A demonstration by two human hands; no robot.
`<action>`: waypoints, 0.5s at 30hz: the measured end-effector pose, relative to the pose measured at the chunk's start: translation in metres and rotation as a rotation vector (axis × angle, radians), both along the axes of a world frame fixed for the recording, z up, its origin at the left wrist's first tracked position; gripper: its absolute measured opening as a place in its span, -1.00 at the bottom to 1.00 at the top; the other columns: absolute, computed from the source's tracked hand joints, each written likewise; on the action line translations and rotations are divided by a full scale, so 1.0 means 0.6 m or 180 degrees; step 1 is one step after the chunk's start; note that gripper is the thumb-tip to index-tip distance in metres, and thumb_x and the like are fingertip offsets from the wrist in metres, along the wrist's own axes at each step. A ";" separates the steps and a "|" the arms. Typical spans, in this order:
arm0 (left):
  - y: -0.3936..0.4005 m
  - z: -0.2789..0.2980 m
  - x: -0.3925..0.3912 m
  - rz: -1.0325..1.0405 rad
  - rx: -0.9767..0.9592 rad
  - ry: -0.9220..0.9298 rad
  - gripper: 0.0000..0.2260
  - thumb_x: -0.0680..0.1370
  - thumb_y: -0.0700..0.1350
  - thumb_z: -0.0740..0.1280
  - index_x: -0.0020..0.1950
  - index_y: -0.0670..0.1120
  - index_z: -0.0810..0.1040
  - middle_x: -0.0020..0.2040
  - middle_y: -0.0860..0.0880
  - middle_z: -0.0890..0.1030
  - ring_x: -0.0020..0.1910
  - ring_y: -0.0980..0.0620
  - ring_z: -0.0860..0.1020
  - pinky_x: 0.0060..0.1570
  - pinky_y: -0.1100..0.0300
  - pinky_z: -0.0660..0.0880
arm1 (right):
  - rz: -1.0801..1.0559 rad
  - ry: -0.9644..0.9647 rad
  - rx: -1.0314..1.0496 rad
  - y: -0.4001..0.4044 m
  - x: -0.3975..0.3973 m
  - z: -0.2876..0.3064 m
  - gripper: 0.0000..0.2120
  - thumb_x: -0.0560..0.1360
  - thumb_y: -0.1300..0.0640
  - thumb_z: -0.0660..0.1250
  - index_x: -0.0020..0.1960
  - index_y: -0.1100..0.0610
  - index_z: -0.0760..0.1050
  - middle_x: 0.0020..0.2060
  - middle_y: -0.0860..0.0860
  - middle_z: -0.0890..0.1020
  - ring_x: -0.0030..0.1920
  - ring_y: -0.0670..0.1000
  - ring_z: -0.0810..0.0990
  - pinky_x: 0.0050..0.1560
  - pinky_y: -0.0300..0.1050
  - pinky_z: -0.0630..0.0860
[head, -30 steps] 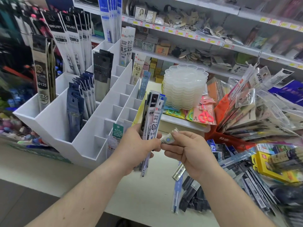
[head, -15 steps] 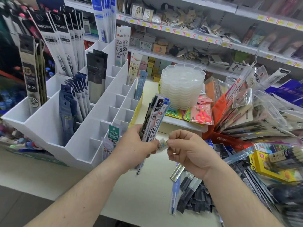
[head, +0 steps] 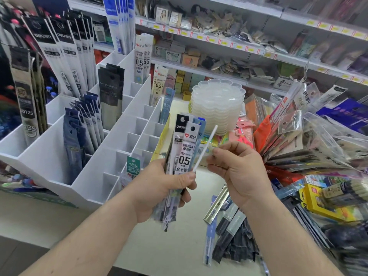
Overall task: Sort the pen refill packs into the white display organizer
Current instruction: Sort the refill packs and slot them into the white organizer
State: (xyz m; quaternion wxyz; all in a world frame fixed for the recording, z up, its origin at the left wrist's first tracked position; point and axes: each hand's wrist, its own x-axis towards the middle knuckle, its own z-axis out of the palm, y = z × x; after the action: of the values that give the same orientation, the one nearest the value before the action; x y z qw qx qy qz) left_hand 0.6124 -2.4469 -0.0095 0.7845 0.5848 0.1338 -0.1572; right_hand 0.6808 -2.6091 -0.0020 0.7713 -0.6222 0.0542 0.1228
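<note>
- The pen refill packs (head: 184, 154) stand as a fanned bundle, long axes nearly upright and tipped a little to the right, header cards on top; the front pack reads 0.5 – it faces the camera.
- The left hand (head: 159, 188) has the bundle in its grip, fingers and thumb curled round the lower half, with the packs' tails poking out below the fist.
- A thin white strip (head: 206, 148) (a pack seen edge-on, as best I can judge) slants across the front of the bundle, its lower end by the left thumb and its upper end up and to the right.
- The right hand (head: 237, 170) is just beside the bundle on its right, fingers curled in a pinch at the strip; whether the fingertips truly close on it is hard to tell.
- The white display organizer (head: 59, 156) lies to the left and beyond the left hand, its stepped rows of slots running away from the camera. Some slots hold dark and blue packs, while the narrow ones nearest the bundle look unfilled.
- So the coming move turns on this – the slots lie left of and past the bundle, nearer the left hand, and a pack would need to go in with its long axis upright, much as it is held now.
- More loose packs (head: 229, 232) lie flat on the table (head: 179, 246) below the right hand.
</note>
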 end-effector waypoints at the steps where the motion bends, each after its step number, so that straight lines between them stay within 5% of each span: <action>1: 0.000 0.000 -0.001 -0.0055 0.0009 0.0025 -0.72 0.32 -0.11 0.47 -0.07 -0.20 0.51 -0.33 -0.06 0.61 -0.45 0.01 0.54 -0.42 0.16 0.50 | -0.0056 -0.0103 -0.0023 0.004 -0.001 -0.001 -0.77 0.47 0.47 0.35 -0.24 0.19 0.48 -0.38 0.13 0.60 -0.40 0.02 0.63 -0.32 -0.14 0.62; 4: 0.005 -0.003 -0.004 -0.0134 0.0051 0.0120 -0.65 0.29 -0.19 0.60 -0.06 -0.20 0.51 -0.33 -0.08 0.61 -0.46 0.00 0.52 -0.43 0.18 0.49 | -0.0294 -0.0402 -0.0077 0.011 -0.002 -0.003 -0.75 0.43 0.50 0.38 -0.28 0.21 0.51 -0.35 0.16 0.61 -0.33 0.10 0.62 -0.17 0.01 0.64; 12: 0.013 -0.001 -0.008 -0.0164 0.0121 0.0194 -0.67 0.30 -0.13 0.48 -0.02 -0.22 0.52 -0.34 -0.08 0.60 -0.47 0.00 0.52 -0.41 0.17 0.50 | -0.0722 -0.0879 -0.0360 0.010 0.005 -0.009 -0.64 0.39 0.48 0.45 -0.39 0.06 0.59 -0.43 -0.02 0.60 -0.29 0.03 0.56 0.00 0.09 0.60; 15: 0.014 0.000 -0.008 -0.0118 0.0137 0.0205 -0.69 0.29 -0.13 0.48 -0.04 -0.21 0.53 -0.34 -0.07 0.60 -0.47 0.00 0.52 -0.39 0.16 0.51 | -0.0748 -0.1002 -0.0440 0.006 0.006 -0.015 -0.71 0.36 0.39 0.50 -0.38 0.04 0.61 -0.39 0.00 0.62 -0.19 0.11 0.59 0.21 0.23 0.55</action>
State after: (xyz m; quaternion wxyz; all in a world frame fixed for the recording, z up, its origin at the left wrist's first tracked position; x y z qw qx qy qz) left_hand 0.6075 -2.4383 -0.0092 0.7639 0.5986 0.1515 -0.1875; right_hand 0.6846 -2.6055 -0.0108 0.7348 -0.6745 0.0136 -0.0707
